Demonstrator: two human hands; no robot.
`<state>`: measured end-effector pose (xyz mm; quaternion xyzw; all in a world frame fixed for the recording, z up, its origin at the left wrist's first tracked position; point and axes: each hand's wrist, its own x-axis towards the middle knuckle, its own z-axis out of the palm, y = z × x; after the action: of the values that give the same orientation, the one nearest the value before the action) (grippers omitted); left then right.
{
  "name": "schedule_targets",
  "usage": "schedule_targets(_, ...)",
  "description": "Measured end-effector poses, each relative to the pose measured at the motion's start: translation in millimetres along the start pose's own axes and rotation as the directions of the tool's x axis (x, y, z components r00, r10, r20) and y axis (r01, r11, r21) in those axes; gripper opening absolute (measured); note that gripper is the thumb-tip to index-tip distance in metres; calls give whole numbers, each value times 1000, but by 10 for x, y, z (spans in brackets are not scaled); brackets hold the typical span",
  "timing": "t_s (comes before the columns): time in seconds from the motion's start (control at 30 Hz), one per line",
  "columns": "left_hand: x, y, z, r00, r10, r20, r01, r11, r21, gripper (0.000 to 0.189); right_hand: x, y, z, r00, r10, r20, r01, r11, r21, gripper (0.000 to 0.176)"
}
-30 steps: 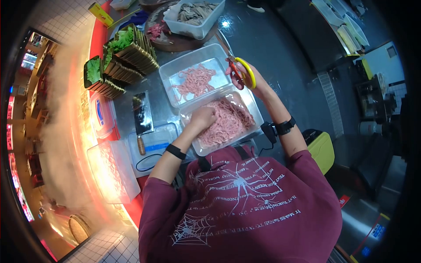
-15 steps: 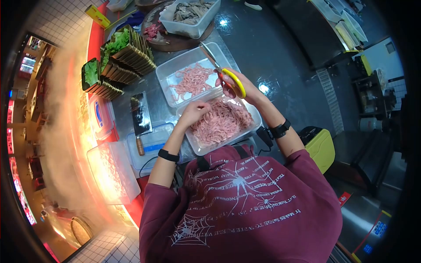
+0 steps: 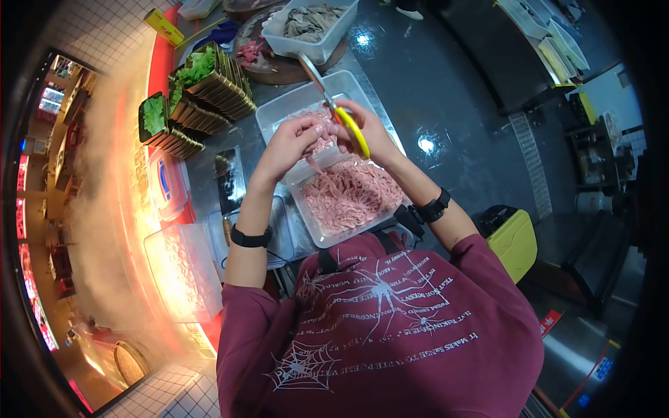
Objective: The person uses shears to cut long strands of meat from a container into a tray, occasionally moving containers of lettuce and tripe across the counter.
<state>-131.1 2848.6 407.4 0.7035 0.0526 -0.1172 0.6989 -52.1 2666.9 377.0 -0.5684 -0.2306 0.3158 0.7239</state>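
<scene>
My left hand [image 3: 293, 145] pinches a pale pink strip of raw meat [image 3: 313, 164] that dangles toward the near tub. Close beside it, my right hand [image 3: 369, 132] is closed round scissors [image 3: 354, 131] with yellow and red handles, their blades pointing up and left. Both hands are over the join of two clear plastic tubs. The near tub [image 3: 301, 214] is full of shredded meat [image 3: 348, 195]. In the far tub [image 3: 348, 83] lies a smaller heap of meat strips, partly hidden by my hands.
A cleaver [image 3: 230, 182] lies left of the tubs, beside a clear lid [image 3: 280, 233]. Stacked dark trays with lettuce [image 3: 198, 66] stand at upper left. Beyond is a round chopping board [image 3: 275, 70] with a tub of grey pieces [image 3: 313, 49]. Steam rises along the left edge.
My left hand has lifted from the near tub up to my right hand, with a strip of meat in its fingers. The scissors have shifted slightly left.
</scene>
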Motion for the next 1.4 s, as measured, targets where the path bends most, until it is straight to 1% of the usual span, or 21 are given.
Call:
schedule_targets(0.07, -8, 132, 2, 999, 36, -38, -35, 999, 15, 19, 85, -147, 21, 999, -42, -29, 41, 999, -8, 48)
schedule_targets(0.13, 11, 265, -59, 999, 42, 17, -45, 982, 184, 21, 154, -313, 47, 985, -164, -51, 164, 986, 15, 41)
schedule_targets(0.17, 13, 338, -67, 999, 46, 16, -48, 981, 187, 21, 186, -379, 75, 977, -197, -80, 194, 980, -47, 41)
schedule_targets(0.27, 65, 471, -105, 1000, -2, 6, 1, 983, 183, 23, 297, -448, 80, 959, -276, -61, 273, 961, -47, 44)
schedule_targets(0.33, 167, 468, -164, 994, 109, 12, -108, 951, 288, 23, 351, -474, 96, 960, -275, -43, 273, 961, -44, 46)
schedule_targets(0.43, 208, 488, -192, 995, 82, 58, -94, 964, 249, 22, 448, -496, 95, 965, -263, -4, 259, 953, -157, 46)
schedule_targets(0.5, 232, 492, -202, 996, 61, 63, -74, 968, 238, 22, 520, -428, 65, 961, -275, -23, 271, 957, -101, 44)
schedule_targets(0.6, 288, 478, -289, 996, 84, -16, -75, 946, 315, 20, 554, -389, 29, 960, -274, -58, 268, 958, -99, 42)
schedule_targets(0.67, 317, 490, -385, 988, 153, 23, -153, 941, 303, 19, 567, -416, 15, 957, -276, -88, 274, 961, -34, 42)
schedule_targets(0.7, 323, 467, -418, 988, 156, 23, -155, 940, 305, 19, 568, -438, 7, 955, -272, -121, 278, 960, 31, 43)
schedule_targets(0.8, 355, 260, -554, 978, 209, 3, -200, 932, 301, 19, 621, -528, -94, 929, -341, -141, 345, 939, 4, 45)
schedule_targets(0.93, 401, -304, -813, 991, 133, -23, -117, 930, 350, 20, 723, -587, -287, 896, -384, -223, 377, 923, -72, 46)
schedule_targets(1.0, 352, -420, -844, 992, 95, -86, -75, 974, 215, 20, 780, -614, -405, 891, -389, -235, 380, 921, -86, 45)
schedule_targets(1.07, 364, -561, -921, 991, 54, -124, -28, 979, 201, 18, 796, -620, -511, 880, -394, -267, 355, 917, -182, 46)
schedule_targets(1.13, 464, -880, -1024, 969, 164, -183, -80, 914, 397, 15, 830, -556, -617, 893, -373, -254, 332, 924, -189, 43)
schedule_targets(1.17, 509, -1048, -1038, 969, 165, -183, -81, 915, 395, 15, 845, -522, -649, 932, -290, -216, 236, 940, -245, 41)
schedule_targets(1.2, 533, -1178, -1023, 889, 360, -282, -105, 761, 640, 15, 861, -469, -689, 962, -201, -185, 139, 943, -303, 39)
schedule_targets(1.23, 556, -1298, -1028, 771, 558, -309, -63, 548, 834, 16, 890, -336, -747, 962, -201, -188, 137, 943, -304, 39)
schedule_targets(1.3, 552, -1275, -926, 759, 536, -370, -12, 580, 815, 18, 934, -105, -843, 961, -249, -122, 80, 671, -737, 38)
schedule_targets(1.37, 529, -1191, -785, 743, 506, -439, 49, 613, 789, 19, 855, -20, -848, 964, -214, -155, 23, 652, -758, 38)
schedule_targets(1.4, 506, -1133, -674, 847, 305, -436, 94, 721, 687, 19, 798, 27, -831, 966, -178, -187, -34, 630, -776, 39)
